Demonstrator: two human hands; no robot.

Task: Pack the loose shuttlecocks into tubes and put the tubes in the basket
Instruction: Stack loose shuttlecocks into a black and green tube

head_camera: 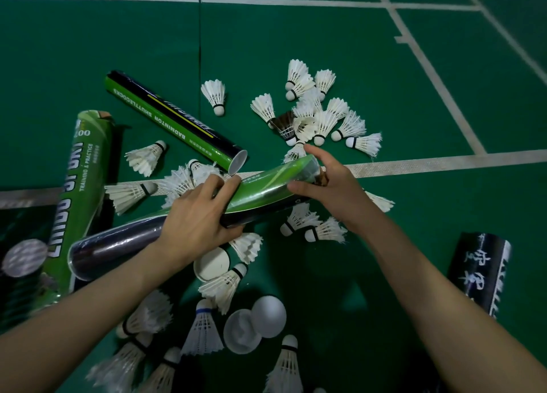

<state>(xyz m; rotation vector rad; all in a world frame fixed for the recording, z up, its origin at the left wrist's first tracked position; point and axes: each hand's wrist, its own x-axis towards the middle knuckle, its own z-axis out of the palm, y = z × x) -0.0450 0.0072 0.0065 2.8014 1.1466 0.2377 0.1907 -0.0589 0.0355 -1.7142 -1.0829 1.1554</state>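
Note:
A long green and black tube (266, 185) lies slanted across the middle of the view, above the court floor. My left hand (201, 215) grips it round its middle. My right hand (328, 182) is at the tube's far open end, fingers curled round the rim; something brown shows under the palm there. Several loose white shuttlecocks (319, 117) lie in a heap beyond the tube, more (204, 327) lie close to me, and others (142, 159) are scattered left. A dark-feathered shuttlecock (285, 123) sits in the far heap.
A green and black tube (174, 120) lies open-ended at upper left. A fat green tube (80, 191) lies at far left, and a black tube (485, 274) at right. Three white caps (211, 264) (269, 315) (241, 332) lie on the green floor near me. No basket in view.

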